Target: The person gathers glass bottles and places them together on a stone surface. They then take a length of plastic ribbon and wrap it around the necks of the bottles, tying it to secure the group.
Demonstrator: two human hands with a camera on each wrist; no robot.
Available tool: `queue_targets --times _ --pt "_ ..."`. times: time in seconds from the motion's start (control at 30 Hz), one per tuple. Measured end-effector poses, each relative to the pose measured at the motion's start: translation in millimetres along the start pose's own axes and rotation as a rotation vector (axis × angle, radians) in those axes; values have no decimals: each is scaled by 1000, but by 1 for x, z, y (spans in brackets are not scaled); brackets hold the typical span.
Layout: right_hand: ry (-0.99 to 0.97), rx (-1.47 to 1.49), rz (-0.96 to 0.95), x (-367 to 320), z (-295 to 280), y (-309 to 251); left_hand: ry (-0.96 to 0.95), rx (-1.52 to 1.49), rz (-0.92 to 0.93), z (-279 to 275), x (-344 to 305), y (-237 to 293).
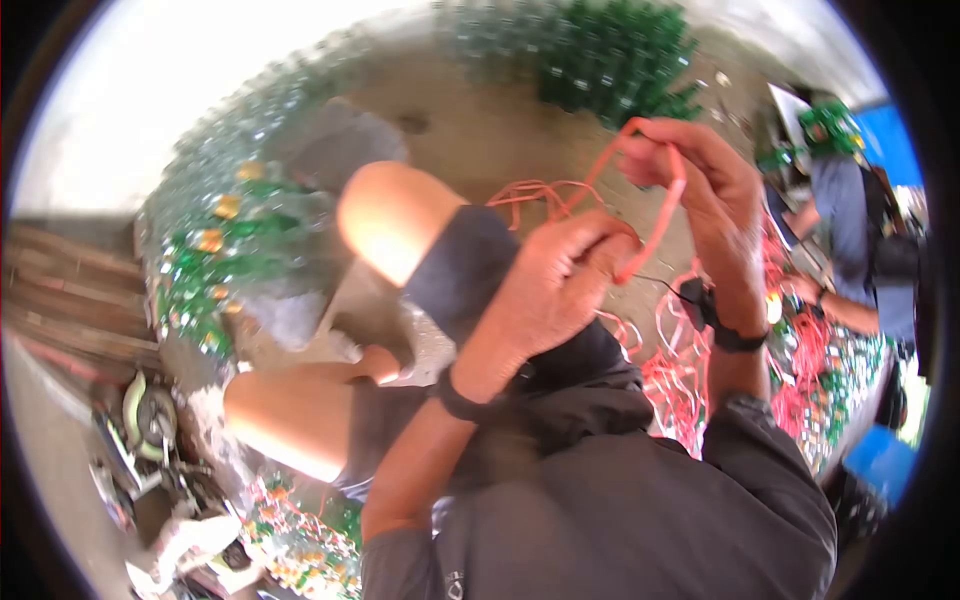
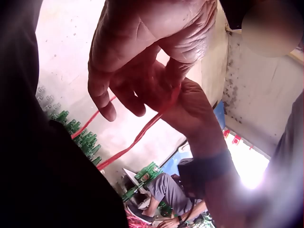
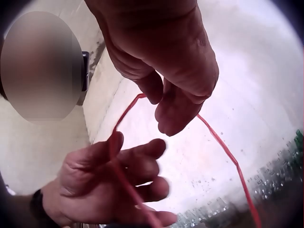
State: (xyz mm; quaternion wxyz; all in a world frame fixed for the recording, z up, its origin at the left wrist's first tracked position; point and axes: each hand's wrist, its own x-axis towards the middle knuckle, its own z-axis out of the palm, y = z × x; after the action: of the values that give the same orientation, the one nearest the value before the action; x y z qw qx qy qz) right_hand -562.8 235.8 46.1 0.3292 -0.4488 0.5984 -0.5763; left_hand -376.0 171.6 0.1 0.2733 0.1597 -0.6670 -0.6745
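Looks like strand-working: thin, soft red plastic strand (image 1: 663, 222) loops upper right of frame, pinched by half-curled left hand (image 1: 560, 285) and right hand (image 1: 715, 185); next move needs light, even tension.

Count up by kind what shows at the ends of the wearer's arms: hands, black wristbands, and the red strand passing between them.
Hands: 2, left hand and right hand
Black wristbands: 2, left band and right band
Red strand: 1
Total: 5
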Motion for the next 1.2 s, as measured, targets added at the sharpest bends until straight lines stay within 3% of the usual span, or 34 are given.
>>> queue_targets --times 0.13,0.23,0.37,0.5,0.57,0.63,0.7,0.73,0.77,0.83,0.9,0.97,1.03,1.13,1.2 --pt "1 -207 -6 3 -4 11 85 -220 -144 -8 -22 7" --pt "-37 -245 -14 8 0 15 162 -179 -41 -20 -36 9" --pt "-69 -247 -41 14 12 19 117 -331 -144 -39 -55 29" --pt "-103 -382 -115 26 39 8 188 -324 -71 -29 -62 25" --pt "-165 -517 -336 32 52 -1 264 -109 -117 -33 -64 26" --pt "-196 -541 -347 35 63 -6 280 -206 -39 -33 -66 15" --pt "-187 -566 -561 39 77 -8 292 -20 75 -36 -72 14" --pt "-193 -564 -568 40 83 -10 321 -45 83 -36 -75 11" --pt "-234 -520 -514 40 88 -11 327 -42 86 -38 -79 9" --pt "-281 -473 -463 37 99 -17 313 -295 -78 -45 -88 9" --pt "-344 -272 -35 34 108 -27 304 -312 -23 -55 -100 15" --pt "-372 -284 -74 41 110 -23 313 -341 -138 -67 -115 21" --pt "-401 -293 -116 49 113 -19 351 -375 -115 -78 -129 29" --pt "-450 -293 -178 59 122 -17 452 -281 -335 -95 -154 42" --pt "-499 -328 -182 65 128 -16 475 -256 -290 -107 -166 45"
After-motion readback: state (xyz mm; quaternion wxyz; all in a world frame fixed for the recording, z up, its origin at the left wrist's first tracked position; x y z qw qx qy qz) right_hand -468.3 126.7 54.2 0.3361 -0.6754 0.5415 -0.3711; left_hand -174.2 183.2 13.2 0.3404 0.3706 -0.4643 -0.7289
